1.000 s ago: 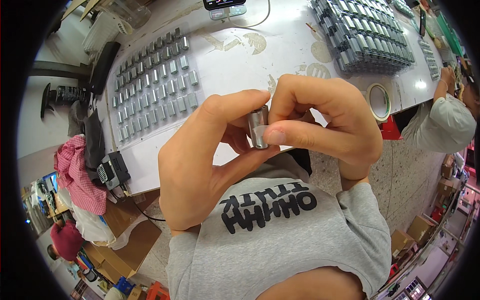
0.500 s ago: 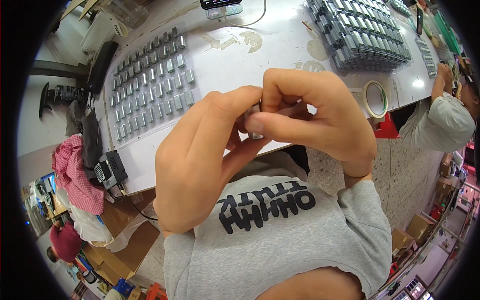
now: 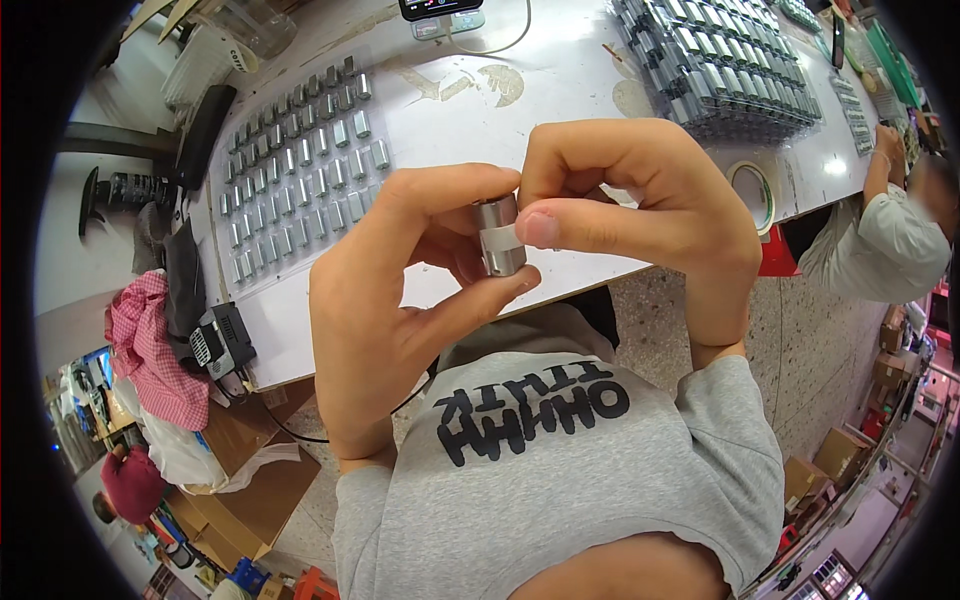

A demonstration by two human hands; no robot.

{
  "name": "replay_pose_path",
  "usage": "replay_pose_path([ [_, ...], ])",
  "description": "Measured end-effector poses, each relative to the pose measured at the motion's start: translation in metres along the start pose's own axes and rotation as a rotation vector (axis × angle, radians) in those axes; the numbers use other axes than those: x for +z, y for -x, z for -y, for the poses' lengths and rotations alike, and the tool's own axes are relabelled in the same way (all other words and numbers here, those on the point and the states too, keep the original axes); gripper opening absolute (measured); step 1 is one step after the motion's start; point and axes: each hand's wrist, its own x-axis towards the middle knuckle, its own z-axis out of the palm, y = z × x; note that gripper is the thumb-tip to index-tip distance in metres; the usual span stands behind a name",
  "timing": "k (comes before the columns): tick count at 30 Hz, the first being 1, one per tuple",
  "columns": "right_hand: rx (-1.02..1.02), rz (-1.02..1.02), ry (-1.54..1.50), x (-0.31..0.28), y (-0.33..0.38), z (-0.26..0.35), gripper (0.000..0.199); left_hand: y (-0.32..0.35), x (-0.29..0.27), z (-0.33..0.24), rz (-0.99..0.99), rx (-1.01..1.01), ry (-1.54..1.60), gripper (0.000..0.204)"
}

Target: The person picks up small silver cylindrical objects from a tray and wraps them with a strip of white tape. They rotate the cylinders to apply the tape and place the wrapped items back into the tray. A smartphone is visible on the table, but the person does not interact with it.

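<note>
A small silver metal cylinder (image 3: 503,238), with a paler band round its middle, is held over the table's front edge. My left hand (image 3: 385,270) is closed on it, forefinger at its top end and thumb at its bottom end. From the other side my right hand (image 3: 640,200) is closed too, with the thumb tip pressed on the band and the fingers curled behind. Those right fingertips are partly hidden. To the left, a clear plastic tray (image 3: 300,258) lies on the table, holding several similar silver pieces in rows.
Stacked trays of silver parts (image 3: 735,75) stand at the back right of the white table (image 3: 455,125). A tape roll (image 3: 750,198) lies by the right edge. A phone (image 3: 440,8) and cable are at the back. Another person (image 3: 875,235) sits at far right.
My hands have opened out around the cylinder, so it now shows upright with its pale band. Before, the fingers mostly covered it. My right thumb has moved slightly up and right.
</note>
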Motion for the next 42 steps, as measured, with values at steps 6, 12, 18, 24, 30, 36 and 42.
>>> replay_pose_path([
  [6, -0.049, -0.035, -0.085, 0.003, -0.002, 0.001, 0.015, -0.003, 0.008, 0.007, -0.132, 0.049, 0.147, 0.042],
  [12, -0.077, -0.057, -0.057, 0.002, -0.003, -0.003, 0.015, -0.006, 0.009, 0.006, -0.136, 0.037, 0.221, 0.043],
  [18, -0.009, -0.09, -0.207, 0.009, -0.007, -0.009, 0.021, -0.004, 0.006, 0.011, -0.12, 0.072, 0.318, 0.05],
  [24, -0.035, -0.013, -0.447, 0.012, -0.008, -0.012, 0.022, -0.014, 0.01, 0.04, -0.179, 0.316, 0.148, 0.055],
  [30, -0.095, -0.092, -0.578, 0.018, -0.009, -0.01, 0.018, -0.013, 0.026, 0.037, -0.22, 0.137, 0.426, 0.06],
  [36, -0.185, -0.256, -0.388, 0.021, -0.013, -0.028, 0.025, -0.018, 0.005, 0.025, -0.093, 0.388, -0.214, 0.06],
  [42, -0.03, -0.164, -0.205, 0.008, -0.007, -0.012, 0.025, -0.015, -0.001, 0.015, -0.121, 0.297, -0.224, 0.05],
])
